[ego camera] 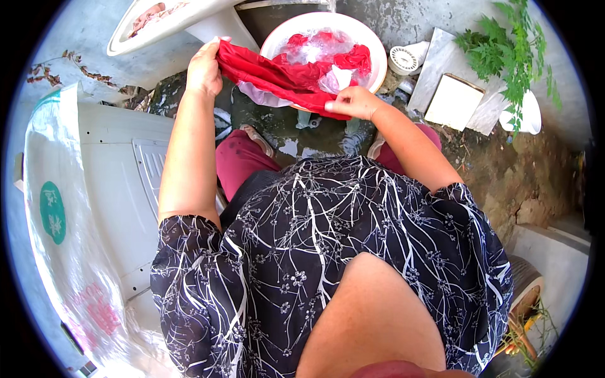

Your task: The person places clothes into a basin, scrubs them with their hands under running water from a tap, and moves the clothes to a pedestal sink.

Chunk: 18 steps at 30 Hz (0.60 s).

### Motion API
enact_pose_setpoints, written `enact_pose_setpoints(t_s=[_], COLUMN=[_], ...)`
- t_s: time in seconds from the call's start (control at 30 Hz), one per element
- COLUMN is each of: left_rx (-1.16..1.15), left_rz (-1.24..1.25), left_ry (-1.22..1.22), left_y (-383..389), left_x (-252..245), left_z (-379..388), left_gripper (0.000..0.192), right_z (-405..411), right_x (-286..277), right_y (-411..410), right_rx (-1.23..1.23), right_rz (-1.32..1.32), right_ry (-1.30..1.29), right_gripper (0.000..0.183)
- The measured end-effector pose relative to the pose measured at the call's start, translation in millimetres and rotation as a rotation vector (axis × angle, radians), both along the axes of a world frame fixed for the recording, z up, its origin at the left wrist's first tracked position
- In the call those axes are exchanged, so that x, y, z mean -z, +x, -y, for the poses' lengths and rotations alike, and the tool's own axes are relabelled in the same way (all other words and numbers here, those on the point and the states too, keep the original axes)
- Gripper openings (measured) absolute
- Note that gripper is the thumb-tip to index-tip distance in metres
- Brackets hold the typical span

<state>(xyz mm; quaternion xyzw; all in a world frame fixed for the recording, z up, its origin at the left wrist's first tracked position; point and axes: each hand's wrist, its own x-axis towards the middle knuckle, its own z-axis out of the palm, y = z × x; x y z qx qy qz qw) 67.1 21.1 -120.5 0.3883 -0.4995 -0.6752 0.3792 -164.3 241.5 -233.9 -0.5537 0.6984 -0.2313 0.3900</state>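
Observation:
A length of wet red cloth with a pale underside stretches between my two hands. My left hand grips its raised end, left of the basin. Lower down, my right hand pinches the other end at the basin's near rim. The white round basin holds sudsy water. More red fabric lies in the water, along with a white piece. Part of the basin's near left rim is hidden behind the stretched cloth.
A white sink stands at the upper left. Right of the basin are a white drain fitting, a marble slab, a cream tile and a green plant. A white appliance under plastic sheeting is at left. Wet ground lies underfoot.

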Motion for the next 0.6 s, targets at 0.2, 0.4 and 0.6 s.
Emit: enact_pose_setpoints(t_s=[0.2,0.4,0.6], left_rx=[0.169,0.201,0.123], left_rz=[0.002,-0.055,-0.077], left_ry=[-0.036,-0.052,-0.04], left_y=[5.2,5.9,11.2], left_x=[-3.3,-3.9,3.4], left_z=[-6.9,-8.3,8.5], left_gripper=[0.023,0.023,0.021], right_z=[25.7,40.4,49.2], right_x=[27.8,38.6,21.7], right_y=[-11.0,-1.2,-69.1], right_rx=[0.128,0.025,0.064], right_rz=[-0.277,-0.408,-0.067], right_ry=[0.01,0.295,0.096], right_gripper=[0.035,0.046,0.031])
